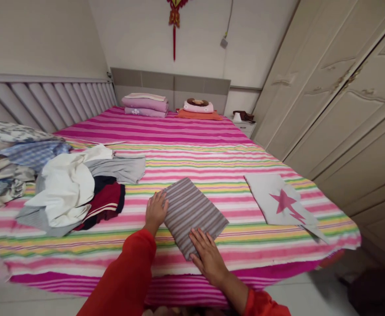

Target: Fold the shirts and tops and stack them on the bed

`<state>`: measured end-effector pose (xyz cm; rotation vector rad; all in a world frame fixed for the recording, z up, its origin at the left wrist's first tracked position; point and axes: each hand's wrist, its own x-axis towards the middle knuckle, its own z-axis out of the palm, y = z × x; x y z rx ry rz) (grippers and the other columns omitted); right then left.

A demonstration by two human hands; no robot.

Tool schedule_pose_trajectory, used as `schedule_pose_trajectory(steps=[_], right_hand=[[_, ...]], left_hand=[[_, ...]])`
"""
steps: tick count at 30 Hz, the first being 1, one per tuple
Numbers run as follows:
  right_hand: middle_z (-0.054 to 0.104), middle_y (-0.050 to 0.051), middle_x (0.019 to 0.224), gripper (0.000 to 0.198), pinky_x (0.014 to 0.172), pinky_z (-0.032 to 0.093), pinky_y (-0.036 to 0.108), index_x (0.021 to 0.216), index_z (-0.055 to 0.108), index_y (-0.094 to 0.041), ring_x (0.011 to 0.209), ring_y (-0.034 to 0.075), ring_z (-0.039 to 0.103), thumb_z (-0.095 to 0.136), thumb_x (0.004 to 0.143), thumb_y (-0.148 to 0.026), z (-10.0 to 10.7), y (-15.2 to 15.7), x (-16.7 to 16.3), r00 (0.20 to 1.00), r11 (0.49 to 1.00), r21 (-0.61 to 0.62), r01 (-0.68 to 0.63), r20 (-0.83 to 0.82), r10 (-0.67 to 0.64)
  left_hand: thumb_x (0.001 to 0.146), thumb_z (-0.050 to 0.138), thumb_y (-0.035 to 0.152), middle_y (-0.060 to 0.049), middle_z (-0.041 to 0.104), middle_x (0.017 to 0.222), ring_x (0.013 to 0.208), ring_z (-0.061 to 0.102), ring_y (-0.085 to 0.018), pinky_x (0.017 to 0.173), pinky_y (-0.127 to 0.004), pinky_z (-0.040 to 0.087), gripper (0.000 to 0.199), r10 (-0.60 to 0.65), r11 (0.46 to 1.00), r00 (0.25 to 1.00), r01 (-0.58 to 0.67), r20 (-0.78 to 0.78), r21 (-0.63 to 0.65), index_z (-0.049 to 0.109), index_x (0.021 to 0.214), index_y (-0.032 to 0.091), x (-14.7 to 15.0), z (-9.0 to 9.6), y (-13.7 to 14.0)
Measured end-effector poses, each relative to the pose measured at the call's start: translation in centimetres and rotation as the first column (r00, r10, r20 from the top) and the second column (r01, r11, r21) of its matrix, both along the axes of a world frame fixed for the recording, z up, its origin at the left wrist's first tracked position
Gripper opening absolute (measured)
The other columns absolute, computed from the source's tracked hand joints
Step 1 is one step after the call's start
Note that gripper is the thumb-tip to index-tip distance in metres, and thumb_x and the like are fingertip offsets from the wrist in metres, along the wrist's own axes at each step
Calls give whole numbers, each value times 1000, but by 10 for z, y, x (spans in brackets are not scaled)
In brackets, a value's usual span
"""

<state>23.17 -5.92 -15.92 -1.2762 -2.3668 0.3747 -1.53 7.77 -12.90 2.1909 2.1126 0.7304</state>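
While looking along a pink, yellow, green and white striped bedspread (219, 164) from the far left, can see a rumpled blue-and-white checked cloth (36, 153) bunched up beside a crumpled white fabric garment (70, 186). Just right of that, got a limp light grey cloth (122, 169) plus a dark red and navy garment with pale stripes (104, 199), all pretty messy. Around the middle, got the left hand (156, 211) laid flat with fingers stretched out on the left edge of a folded, rectangular grey-brown striped cloth (192, 208), near the bedspread's front edge. Can spot the right hand (208, 258) too, also flat with fingers slightly spread, on the near edge. Farther right, well apart, got a pale grey cloth with a pink star (261, 202).
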Motion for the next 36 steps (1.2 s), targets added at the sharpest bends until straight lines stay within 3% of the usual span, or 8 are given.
schedule_pose_trajectory(steps=[3, 6, 9, 12, 17, 19, 28, 36], right_hand=[[52, 12, 145, 51, 113, 37, 46, 139, 51, -23, 136, 24, 44, 54, 91, -41, -11, -17, 12, 893, 966, -119, 231, -369, -259], [65, 16, 124, 57, 100, 49, 44, 120, 61, -17, 116, 27, 60, 69, 76, -53, -12, -13, 16, 408, 775, -424, 468, -674, -616], [73, 9, 97, 55, 86, 54, 38, 96, 66, -18, 93, 24, 68, 83, 58, -53, 3, 4, 12, 14, 661, -706, 255, -681, -732], [74, 5, 86, 47, 76, 55, 31, 83, 66, -17, 83, 20, 69, 86, 55, -49, 24, 15, 4, -141, 641, -766, -51, -630, -763], [73, 1, 73, 41, 60, 54, 28, 90, 65, -19, 64, 17, 68, 82, 65, -46, 40, 14, -13, -127, 421, -822, -384, -404, -906], [73, 2, 72, 40, 56, 53, 27, 93, 64, -17, 62, 17, 68, 81, 66, -42, 41, 14, -19, -85, 395, -809, -436, -400, -913], [70, -1, 67, 38, 47, 52, 24, 92, 57, -19, 53, 16, 66, 77, 59, -17, 57, 36, -30, -149, 505, -777, -376, -487, -860], [62, -3, 57, 28, 37, 46, 18, 84, 60, -16, 40, 9, 54, 79, 64, -16, 158, 9, 49, -101, 626, -687, -369, -640, -762]], left_hand=[[96, 33, 33, -9, 52, 145, 139, 40, -25, 115, -46, 35, 45, 22, 994, 991, -35, 130, 99, 56, 132, 18, -5, -4, -2], [97, 30, 33, -14, 54, 143, 137, 44, -24, 114, -44, 37, 47, 138, 951, 945, -210, 295, 228, 55, 132, 14, -11, -11, -8], [97, 29, 32, -18, 56, 139, 134, 47, -25, 114, -45, 38, 48, 204, 904, 899, -325, 387, 279, 55, 131, 10, -14, -19, -14], [95, 29, 28, -17, 61, 133, 130, 52, -24, 112, -44, 40, 46, 182, 899, 902, -314, 391, 307, 56, 130, 13, -15, -21, -19], [95, 28, 28, -16, 67, 121, 119, 60, -24, 107, -42, 44, 45, 186, 901, 902, -315, 390, 299, 62, 121, 13, -13, -16, -23], [95, 27, 30, -17, 67, 118, 115, 61, -25, 105, -41, 45, 46, 170, 906, 907, -297, 384, 300, 62, 118, 11, -12, -14, -25], [95, 29, 34, -16, 69, 106, 104, 64, -27, 92, -40, 49, 43, 161, 921, 930, -262, 331, 289, 64, 109, 14, -16, -12, -25], [92, 32, 36, -14, 69, 106, 101, 63, -30, 89, -45, 48, 40, 207, 922, 928, -291, 309, 256, 65, 106, 17, -16, -11, -25]])
